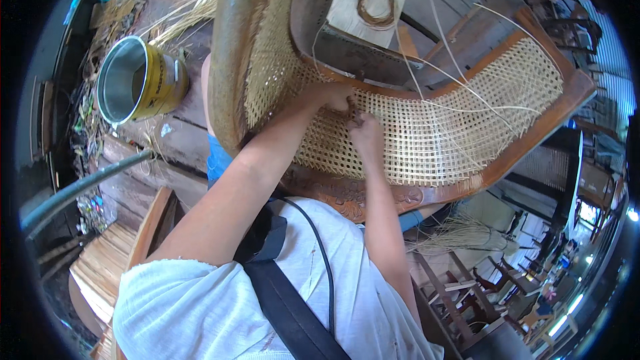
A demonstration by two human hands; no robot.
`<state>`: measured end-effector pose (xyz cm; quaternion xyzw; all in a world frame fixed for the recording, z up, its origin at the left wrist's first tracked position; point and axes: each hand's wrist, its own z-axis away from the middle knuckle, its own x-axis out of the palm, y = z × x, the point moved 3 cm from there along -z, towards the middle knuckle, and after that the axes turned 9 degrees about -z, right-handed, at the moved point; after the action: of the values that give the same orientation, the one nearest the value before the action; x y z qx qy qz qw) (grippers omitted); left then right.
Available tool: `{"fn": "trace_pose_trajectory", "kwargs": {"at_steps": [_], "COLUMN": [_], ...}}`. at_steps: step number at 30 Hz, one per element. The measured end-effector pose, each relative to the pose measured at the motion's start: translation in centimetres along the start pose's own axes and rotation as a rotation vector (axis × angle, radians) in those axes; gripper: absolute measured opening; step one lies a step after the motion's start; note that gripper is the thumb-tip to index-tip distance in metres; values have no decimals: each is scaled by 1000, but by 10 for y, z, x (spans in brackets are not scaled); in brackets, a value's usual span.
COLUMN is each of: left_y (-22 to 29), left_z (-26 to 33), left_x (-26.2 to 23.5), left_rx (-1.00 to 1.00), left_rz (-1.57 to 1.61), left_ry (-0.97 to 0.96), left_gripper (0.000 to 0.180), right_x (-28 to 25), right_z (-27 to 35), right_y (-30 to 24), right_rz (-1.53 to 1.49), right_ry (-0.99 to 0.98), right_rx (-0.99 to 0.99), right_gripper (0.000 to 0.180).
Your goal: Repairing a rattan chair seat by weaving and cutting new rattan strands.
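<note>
- Black strap (293,307) across white T-shirt (187,307).
- Left hand (337,97) and right hand (367,131) close together at woven cane webbing (427,143), fingers curled narrow; I cannot tell what they hold.
- Webbing set within carved wooden frame (347,199), loose cane strands (465,84) crossing its right part.
- Yellow bucket (161,83) on plank floor (190,137).

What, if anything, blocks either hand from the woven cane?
Nothing visible: the left hand and right hand are both right at the cane. Loose strands cross it farther right, clear of both hands.
</note>
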<state>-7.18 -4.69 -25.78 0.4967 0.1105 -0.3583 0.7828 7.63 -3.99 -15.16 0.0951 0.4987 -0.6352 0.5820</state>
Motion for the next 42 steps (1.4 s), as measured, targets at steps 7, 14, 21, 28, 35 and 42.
{"fn": "trace_pose_trajectory", "kwargs": {"at_steps": [7, 14, 21, 28, 35, 42], "left_y": [6, 14, 12, 76, 48, 29], "left_z": [17, 21, 15, 25, 16, 11], "left_x": [-7, -16, -16, -19, -7, -3], "left_rx": [40, -7, -15, 80, 54, -80], "left_rz": [99, 31, 48, -141, 375, 296], "left_ry": [148, 101, 184, 189, 26, -9], "left_gripper": [30, 33, 27, 23, 26, 24], "right_x": [7, -1, -52, -63, -70, -53], "right_z": [-4, 6, 38, 23, 19, 30], "right_y": [-1, -11, 69, 58, 28, 2], "right_rz": [-46, 131, -54, -375, -3, 203], "right_ry": [45, 35, -65, 10, -79, -168], "right_rx": [-31, -136, 83, -90, 43, 18], "right_gripper": [36, 34, 31, 24, 32, 23]}}
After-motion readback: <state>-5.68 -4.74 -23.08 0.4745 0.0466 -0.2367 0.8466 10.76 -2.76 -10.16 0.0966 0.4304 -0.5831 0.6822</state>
